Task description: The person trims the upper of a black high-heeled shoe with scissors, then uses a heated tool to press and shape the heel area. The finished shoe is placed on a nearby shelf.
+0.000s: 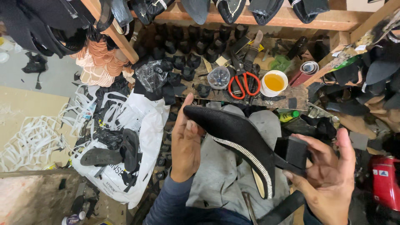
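A black pointed shoe [233, 131] with a glittering silver trim strip lies across my lap, toe pointing up and left. My left hand [185, 141] grips the toe end, thumb along the upper. My right hand [329, 175] holds the back of the shoe together with a black block heel [293, 152] pressed at its rear. A black strap hangs below the right hand.
On the cluttered bench ahead sit red-handled scissors [245, 85], a white cup of amber liquid [274, 82], a clear plastic cup [219, 77] and several black heels [187, 50]. A white bag [137, 121] with black soles lies at left. Shoes hang from a wooden rail [287, 18] above.
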### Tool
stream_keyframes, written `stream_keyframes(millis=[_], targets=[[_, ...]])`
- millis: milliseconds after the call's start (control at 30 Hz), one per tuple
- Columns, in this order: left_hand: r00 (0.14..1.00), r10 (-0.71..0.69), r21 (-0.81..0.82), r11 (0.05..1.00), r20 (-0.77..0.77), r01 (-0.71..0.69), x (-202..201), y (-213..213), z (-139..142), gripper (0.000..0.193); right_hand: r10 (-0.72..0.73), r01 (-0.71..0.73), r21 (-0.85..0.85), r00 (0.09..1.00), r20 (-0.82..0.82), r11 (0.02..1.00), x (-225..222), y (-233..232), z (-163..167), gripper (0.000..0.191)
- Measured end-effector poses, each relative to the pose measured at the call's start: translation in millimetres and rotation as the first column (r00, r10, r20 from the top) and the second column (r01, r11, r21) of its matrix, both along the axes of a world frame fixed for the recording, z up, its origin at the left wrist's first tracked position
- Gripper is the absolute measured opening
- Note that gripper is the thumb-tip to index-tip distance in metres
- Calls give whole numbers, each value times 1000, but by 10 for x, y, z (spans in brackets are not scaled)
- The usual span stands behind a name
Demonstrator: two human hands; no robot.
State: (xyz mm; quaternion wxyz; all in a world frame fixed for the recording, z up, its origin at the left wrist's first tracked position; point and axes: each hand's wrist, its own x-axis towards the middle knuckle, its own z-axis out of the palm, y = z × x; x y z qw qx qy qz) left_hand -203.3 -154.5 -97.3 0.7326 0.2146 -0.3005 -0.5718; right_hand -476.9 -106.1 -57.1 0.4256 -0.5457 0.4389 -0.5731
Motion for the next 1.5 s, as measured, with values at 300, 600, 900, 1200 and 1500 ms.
stream_keyframes(millis=[300, 600, 900, 1200, 1500], targets=[[1000, 10, -27, 1000, 8, -10, -10, -38, 44, 72, -139, 23, -355, 943, -303, 934, 44, 42, -70, 120], [1000, 2, -25, 1000, -4, -2, -21, -32, 32, 69, -116, 16, -366, 960, -254, 930, 36, 51, -66, 119], [985, -93, 123, 986, -146, 112, -171, -92, -244, 63, 7, -54, -288, 987, -162, 956, 95, 68, 158, 124], [971, -109, 242, 957, -215, 161, -305, -13, -530, 55, 135, -164, -264, 983, -124, 951, 94, 37, 269, 127], [951, -122, 277, 939, -282, 203, -411, 141, -837, 35, 154, -145, -207, 988, 30, 968, 81, -14, 156, 125]])
